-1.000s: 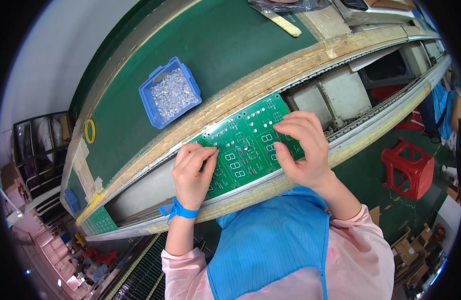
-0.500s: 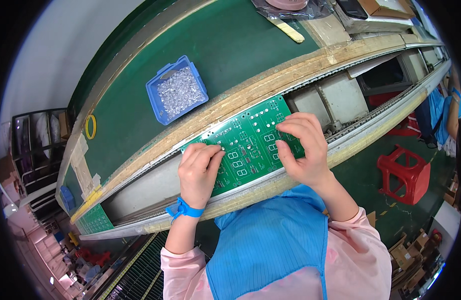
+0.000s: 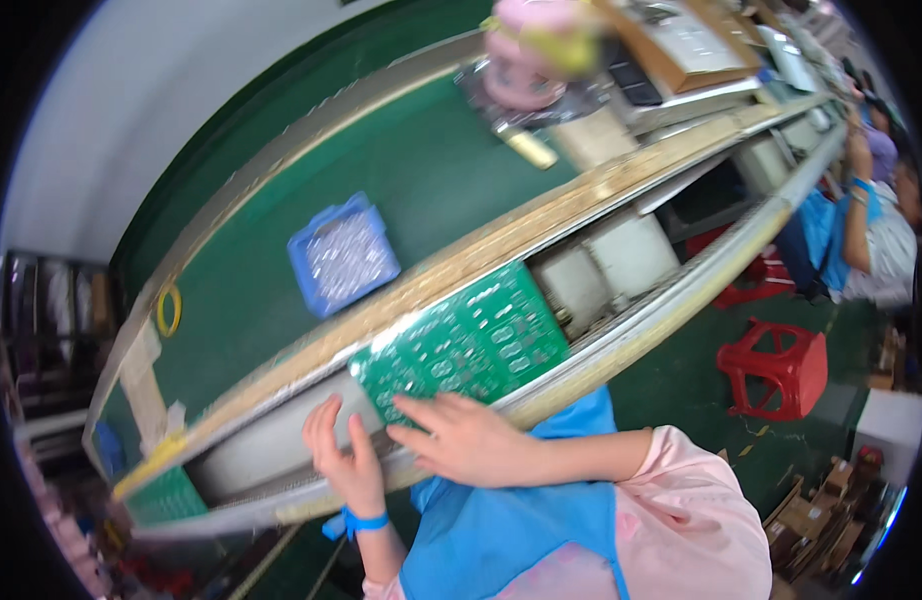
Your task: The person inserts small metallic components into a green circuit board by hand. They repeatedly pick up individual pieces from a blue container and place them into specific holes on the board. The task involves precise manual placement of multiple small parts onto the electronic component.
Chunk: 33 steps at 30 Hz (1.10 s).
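A green circuit board with small parts and white printed outlines lies across the rails of the conveyor track in front of me. My right hand reaches across from the right, its fingers stretched out at the board's near left corner. Nothing shows in its grasp. My left hand, with a blue wrist strap, is just left of the board over the track. Its fingers are apart and hold nothing. Beyond the track, a blue bin of small clear parts stands on the green bench.
Another green board lies at the track's left end. A yellow ring rests on the bench. A pink rounded object stands at the back. Right are a red stool and a person in light clothing.
Both hands have left the board's upper area; the right swung left to the near left corner, the left moved down and off the board. The view has shifted, bringing more of the back into sight.
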Motion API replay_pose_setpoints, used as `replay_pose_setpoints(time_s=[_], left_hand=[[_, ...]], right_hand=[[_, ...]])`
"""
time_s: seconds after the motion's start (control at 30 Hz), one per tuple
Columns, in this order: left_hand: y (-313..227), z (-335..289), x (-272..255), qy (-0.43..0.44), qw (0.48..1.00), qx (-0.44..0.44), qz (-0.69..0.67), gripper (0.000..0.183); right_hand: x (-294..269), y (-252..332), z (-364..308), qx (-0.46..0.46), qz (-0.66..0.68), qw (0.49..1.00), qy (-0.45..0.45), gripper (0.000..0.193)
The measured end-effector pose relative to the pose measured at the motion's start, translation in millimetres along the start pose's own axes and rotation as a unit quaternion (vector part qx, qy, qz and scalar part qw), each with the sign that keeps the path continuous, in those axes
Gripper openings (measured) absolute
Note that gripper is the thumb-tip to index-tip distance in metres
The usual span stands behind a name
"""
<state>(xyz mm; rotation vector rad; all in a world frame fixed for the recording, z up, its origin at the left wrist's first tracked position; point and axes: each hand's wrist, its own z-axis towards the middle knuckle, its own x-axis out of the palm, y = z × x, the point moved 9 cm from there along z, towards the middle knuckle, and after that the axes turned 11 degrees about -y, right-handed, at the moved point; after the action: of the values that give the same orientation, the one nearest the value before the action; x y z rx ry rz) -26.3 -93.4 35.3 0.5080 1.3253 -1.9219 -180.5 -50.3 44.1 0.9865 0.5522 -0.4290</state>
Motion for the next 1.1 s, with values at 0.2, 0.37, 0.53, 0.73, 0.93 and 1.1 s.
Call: replay_pose_setpoints(time_s=[0.2, 0.37, 0.53, 0.73, 0.93, 1.1], left_hand=[[34, -16, 10, 0.022, 1.000, -0.019, -0.012, 0.032], [22, -16, 21, 0.066, 0.998, 0.019, 0.015, 0.035], [5, -15, 28, 0.129, 0.989, 0.062, 0.030, 0.041], [5, -16, 33, 0.138, 0.986, 0.082, 0.046, 0.040], [5, -16, 30, 0.135, 0.986, 0.080, 0.049, 0.040], [6, -16, 35, 0.142, 0.985, 0.082, 0.050, 0.040]], right_hand=[[-17, -28, -24, 0.042, -0.096, 0.994, 0.007, 0.046], [-65, -56, -39, 0.088, -0.178, 0.980, -0.032, 0.041], [-131, -96, -65, 0.156, -0.277, 0.938, -0.137, 0.037], [-202, -145, -88, 0.223, -0.395, 0.873, -0.180, 0.035], [-272, -206, -105, 0.294, -0.485, 0.798, -0.203, 0.043], [-330, -257, -118, 0.325, -0.548, 0.739, -0.220, 0.049]])
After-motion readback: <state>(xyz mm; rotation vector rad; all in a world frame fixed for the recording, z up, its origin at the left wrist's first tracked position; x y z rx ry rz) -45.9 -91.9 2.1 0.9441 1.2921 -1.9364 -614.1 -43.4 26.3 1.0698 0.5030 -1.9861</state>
